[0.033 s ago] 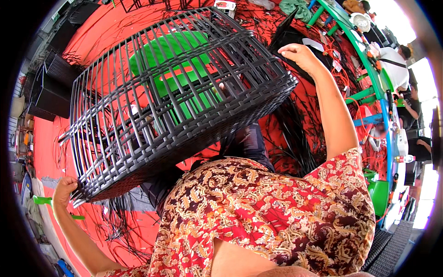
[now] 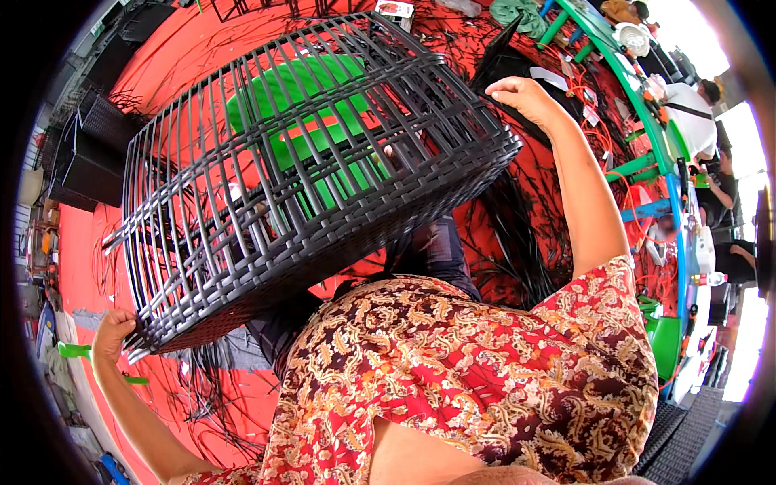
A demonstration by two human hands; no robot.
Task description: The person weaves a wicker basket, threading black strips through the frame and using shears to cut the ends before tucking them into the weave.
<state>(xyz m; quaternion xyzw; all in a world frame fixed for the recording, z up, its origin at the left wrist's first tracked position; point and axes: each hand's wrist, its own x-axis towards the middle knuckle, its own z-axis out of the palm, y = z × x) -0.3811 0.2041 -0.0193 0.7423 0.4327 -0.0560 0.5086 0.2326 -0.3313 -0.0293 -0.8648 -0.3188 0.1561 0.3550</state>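
Note:
I hold a big black woven wicker frame (image 2: 307,202), tilted up over my lap, with open vertical bars on its sides. My left hand (image 2: 111,331) grips its lower left corner. My right hand (image 2: 527,99) curls over its upper right corner. Through the bars a green plastic chair (image 2: 303,105) shows on the red floor behind. My patterned red and gold shirt fills the lower middle of the view.
Loose black wicker strands (image 2: 517,234) lie scattered on the red floor mat (image 2: 194,48). Finished black woven pieces (image 2: 89,153) stand at the left. A green-framed table (image 2: 638,89) and a seated person in white (image 2: 687,113) are at the right.

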